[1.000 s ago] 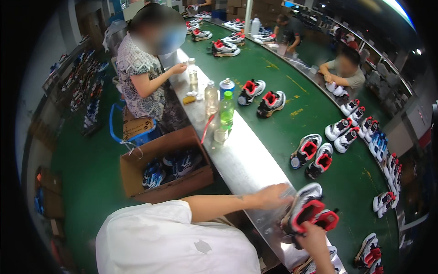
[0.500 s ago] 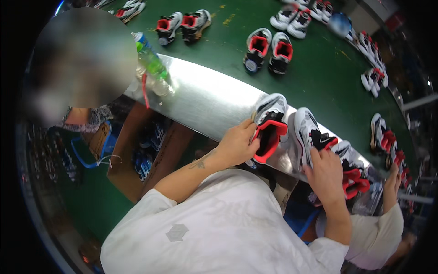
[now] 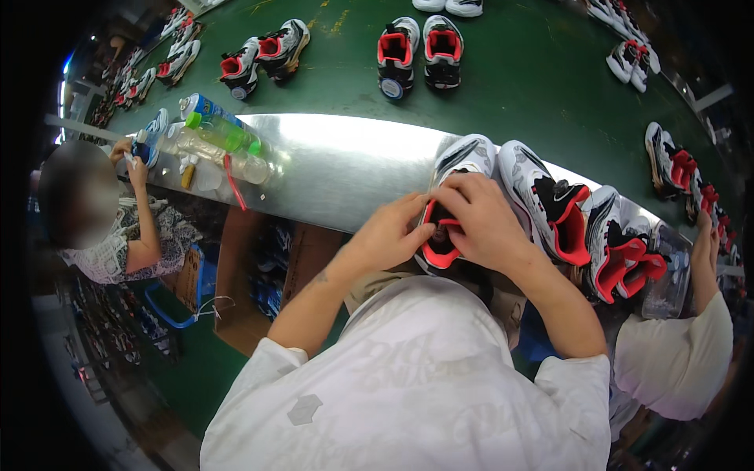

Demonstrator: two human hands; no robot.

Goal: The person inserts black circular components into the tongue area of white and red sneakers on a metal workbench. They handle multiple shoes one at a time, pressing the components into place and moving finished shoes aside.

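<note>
A white and black sneaker [image 3: 465,152] with a red lining stands at the bench edge in front of me, its toe pointing away. My left hand [image 3: 391,235] grips the left side of its collar, the thumb at the opening. Over the tongue and opening lies my right hand [image 3: 485,218], its fingers bent and closed on the shoe; they hide the laces and much of the inside. Close on the right stands a similar sneaker [image 3: 530,173], touched by neither hand. Beyond it are more red-lined sneakers [image 3: 603,235].
Plastic bottles [image 3: 212,135] lie on the metal ledge [image 3: 338,157] at left, near a person [image 3: 145,228] handling something. Pairs of sneakers [image 3: 442,51] stand on the green surface [image 3: 518,86]. A cardboard box [image 3: 239,275] with shoes is below; another person's sleeve [image 3: 675,353] is at right.
My right hand has left the sneaker on the right and come left onto the one my left hand holds. The view has turned, showing more of the person at left.
</note>
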